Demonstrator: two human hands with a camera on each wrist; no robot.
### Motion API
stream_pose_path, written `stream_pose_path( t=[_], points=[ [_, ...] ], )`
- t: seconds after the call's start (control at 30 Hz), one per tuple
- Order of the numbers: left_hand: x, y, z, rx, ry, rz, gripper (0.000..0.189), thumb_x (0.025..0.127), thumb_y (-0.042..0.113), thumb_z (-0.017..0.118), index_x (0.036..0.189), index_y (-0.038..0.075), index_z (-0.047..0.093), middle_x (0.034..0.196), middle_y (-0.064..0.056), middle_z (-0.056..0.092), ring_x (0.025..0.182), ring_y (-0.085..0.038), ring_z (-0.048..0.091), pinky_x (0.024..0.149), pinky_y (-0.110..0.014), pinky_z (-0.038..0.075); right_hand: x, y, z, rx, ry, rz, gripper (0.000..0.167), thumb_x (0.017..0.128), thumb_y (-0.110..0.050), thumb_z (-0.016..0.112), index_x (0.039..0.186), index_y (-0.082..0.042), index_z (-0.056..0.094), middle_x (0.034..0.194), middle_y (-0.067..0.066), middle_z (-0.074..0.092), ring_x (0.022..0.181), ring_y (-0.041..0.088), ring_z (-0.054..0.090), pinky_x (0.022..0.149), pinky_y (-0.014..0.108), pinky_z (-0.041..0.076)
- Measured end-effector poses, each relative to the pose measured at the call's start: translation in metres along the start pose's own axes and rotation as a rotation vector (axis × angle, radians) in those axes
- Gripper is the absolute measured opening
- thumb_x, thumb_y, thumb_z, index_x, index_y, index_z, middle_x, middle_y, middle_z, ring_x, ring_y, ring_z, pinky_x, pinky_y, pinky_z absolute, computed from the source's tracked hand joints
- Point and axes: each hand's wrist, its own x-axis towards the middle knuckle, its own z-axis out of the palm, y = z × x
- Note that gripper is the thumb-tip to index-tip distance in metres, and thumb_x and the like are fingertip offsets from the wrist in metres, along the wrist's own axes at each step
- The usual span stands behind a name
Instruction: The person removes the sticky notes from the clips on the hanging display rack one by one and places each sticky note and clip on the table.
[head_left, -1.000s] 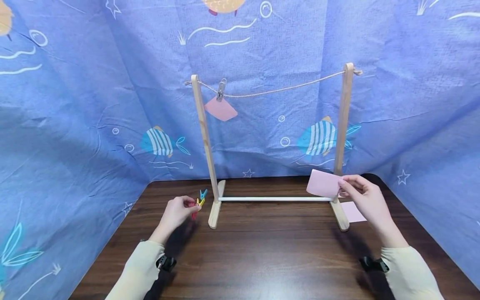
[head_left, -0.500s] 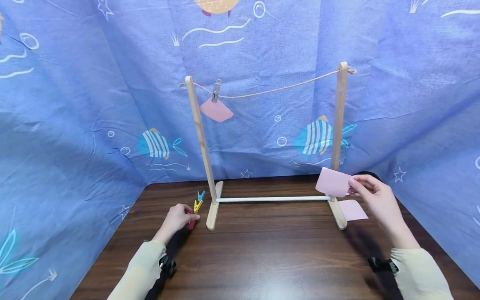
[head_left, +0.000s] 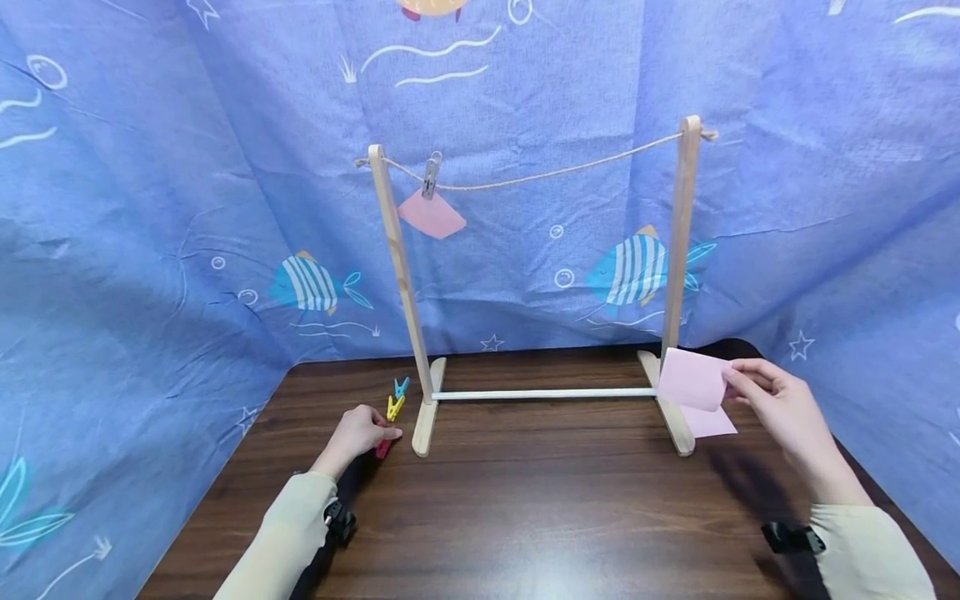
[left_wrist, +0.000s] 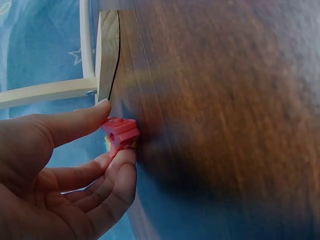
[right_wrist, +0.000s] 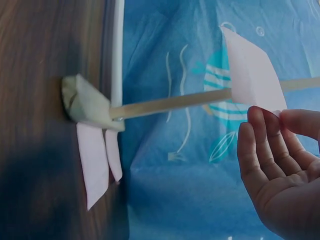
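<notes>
My left hand [head_left: 358, 433] rests low over the table and pinches a red clothespin [left_wrist: 121, 134] between thumb and fingers. Just beyond it lie a yellow clothespin [head_left: 395, 407] and a blue clothespin [head_left: 401, 387]. On the right, my right hand [head_left: 780, 408] pinches one edge of a pink paper sheet [head_left: 692, 380] and holds it above the table, in front of the rack's right post. In the right wrist view, thumb and fingertips meet at the corner of that sheet [right_wrist: 254, 72]. Two more pink sheets [right_wrist: 93, 162] lie by the right foot of the rack.
A wooden rack [head_left: 397, 267] stands at the back, with a white bar [head_left: 543, 393] between its feet. A rope [head_left: 555, 173] sags between the posts. Near its left end, a metal clip [head_left: 430, 177] holds a pink sheet [head_left: 432, 215]. A blue curtain [head_left: 510, 275] hangs behind.
My right hand has moved right with its pink sheet. The left hand has shifted slightly nearer, leaving the yellow clothespin more exposed beyond its fingers. The head view has shifted a little.
</notes>
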Motion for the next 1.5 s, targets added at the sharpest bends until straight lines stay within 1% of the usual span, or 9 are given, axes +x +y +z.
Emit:
stream_pose_path(
  t=[0.27, 0.4, 0.57, 0.67, 0.83, 1.07, 1.13, 1.33, 1.5],
  points=[
    [0.001, 0.002, 0.0, 0.003, -0.012, -0.017, 0.035, 0.084, 0.026, 0.083, 0.061, 0.008, 0.064, 0.05, 0.003, 0.054, 0.057, -0.015, 0.051, 0.057, -0.028, 0.039, -0.006, 0.015, -0.008, 0.002, -0.042, 0.034, 0.009, 0.101, -0.012, 0.063, 0.104, -0.019, 0.068, 0.084, -0.016, 0.071, 0.073, 0.001, 0.067, 0.064, 0.016, 0.054],
    [0.0, 0.002, 0.002, -0.005, -0.011, -0.023, 0.039, 0.084, 0.027, 0.082, 0.058, 0.008, 0.061, 0.048, 0.002, 0.054, 0.054, -0.015, 0.049, 0.056, -0.027, 0.036, -0.008, 0.023, -0.011, -0.018, -0.097, 0.079, 0.007, 0.101, -0.014, 0.063, 0.104, -0.015, 0.069, 0.082, -0.012, 0.069, 0.072, 0.004, 0.066, 0.065, 0.019, 0.055],
    [-0.001, 0.002, 0.002, -0.015, -0.013, -0.026, 0.041, 0.084, 0.027, 0.082, 0.056, 0.007, 0.062, 0.048, 0.0, 0.056, 0.053, -0.014, 0.048, 0.055, -0.027, 0.035, -0.009, 0.034, -0.013, -0.04, -0.212, 0.182, 0.018, 0.102, -0.013, 0.061, 0.108, 0.002, 0.067, 0.085, -0.012, 0.07, 0.074, 0.005, 0.067, 0.066, 0.026, 0.058],
    [-0.001, 0.001, 0.002, -0.015, -0.009, -0.026, 0.042, 0.084, 0.028, 0.082, 0.055, 0.007, 0.059, 0.047, 0.002, 0.053, 0.051, -0.014, 0.047, 0.054, -0.027, 0.035, -0.011, 0.039, -0.011, -0.043, -0.28, 0.227, 0.029, 0.102, -0.011, 0.06, 0.113, 0.015, 0.059, 0.086, -0.009, 0.071, 0.074, 0.007, 0.067, 0.066, 0.028, 0.059],
    [-0.001, 0.001, 0.002, -0.015, -0.008, -0.029, 0.045, 0.083, 0.028, 0.083, 0.053, 0.011, 0.054, 0.047, 0.004, 0.049, 0.05, -0.013, 0.046, 0.052, -0.026, 0.034, -0.015, 0.047, -0.007, -0.056, -0.373, 0.275, 0.027, 0.101, -0.009, 0.059, 0.111, 0.016, 0.057, 0.081, -0.005, 0.069, 0.071, 0.009, 0.064, 0.065, 0.027, 0.056],
    [-0.001, 0.001, 0.003, -0.012, -0.013, -0.033, 0.045, 0.083, 0.027, 0.083, 0.054, 0.012, 0.052, 0.047, 0.004, 0.048, 0.051, -0.013, 0.046, 0.053, -0.026, 0.034, -0.015, 0.056, -0.009, -0.092, -0.604, 0.275, 0.024, 0.1, -0.006, 0.057, 0.106, 0.018, 0.056, 0.085, -0.001, 0.067, 0.072, 0.009, 0.063, 0.066, 0.026, 0.054],
    [-0.001, 0.001, 0.003, -0.011, -0.015, -0.029, 0.045, 0.082, 0.027, 0.083, 0.053, 0.013, 0.051, 0.047, 0.004, 0.048, 0.051, -0.013, 0.045, 0.053, -0.026, 0.033, -0.015, 0.058, -0.01, -0.111, -0.645, 0.286, 0.025, 0.1, -0.006, 0.057, 0.105, 0.018, 0.056, 0.087, 0.002, 0.068, 0.072, 0.01, 0.064, 0.066, 0.026, 0.054],
    [-0.001, 0.001, 0.004, -0.011, -0.009, -0.011, 0.046, 0.082, 0.026, 0.083, 0.052, 0.013, 0.05, 0.046, 0.005, 0.047, 0.05, -0.013, 0.045, 0.052, -0.026, 0.033, -0.017, 0.065, -0.009, -0.122, -0.675, 0.313, 0.022, 0.097, -0.002, 0.056, 0.099, 0.019, 0.056, 0.081, 0.004, 0.067, 0.068, 0.012, 0.065, 0.061, 0.026, 0.054],
    [0.0, 0.001, 0.003, -0.01, -0.014, -0.027, 0.044, 0.083, 0.028, 0.083, 0.053, 0.01, 0.056, 0.046, 0.004, 0.05, 0.05, -0.013, 0.048, 0.053, -0.027, 0.035, -0.016, 0.07, -0.01, -0.173, -0.599, 0.353, 0.023, 0.095, -0.003, 0.059, 0.1, 0.02, 0.055, 0.075, 0.002, 0.061, 0.064, 0.014, 0.061, 0.058, 0.027, 0.053]
  ],
)
